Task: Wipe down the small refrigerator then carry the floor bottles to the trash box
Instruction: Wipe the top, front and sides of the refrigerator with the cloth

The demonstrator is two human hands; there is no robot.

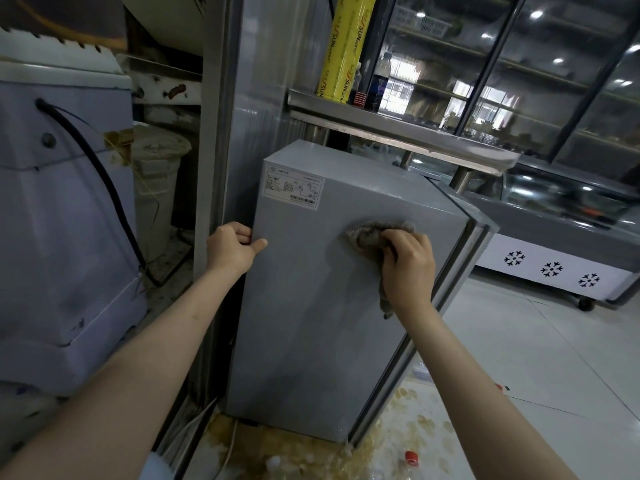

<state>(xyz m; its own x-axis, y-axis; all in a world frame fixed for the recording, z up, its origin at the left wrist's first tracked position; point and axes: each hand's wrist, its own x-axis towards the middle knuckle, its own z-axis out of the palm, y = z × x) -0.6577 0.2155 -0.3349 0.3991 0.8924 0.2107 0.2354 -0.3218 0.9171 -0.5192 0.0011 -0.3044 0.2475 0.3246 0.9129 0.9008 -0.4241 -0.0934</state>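
- The small grey metal refrigerator [311, 289] stands on the floor under a steel shelf; the left hand [232, 247] curls its grip round the rear edge, steadying it.
- The right hand [407, 263] presses a bunched grey-brown rag [372, 237] against the side panel; hard rubbing could rock the cabinet or snag the white label [293, 187].
- A clear red-capped bottle [410, 459] lies by the refrigerator's foot amid wet yellowish floor debris [408, 424]: a slip or kick seems likely.
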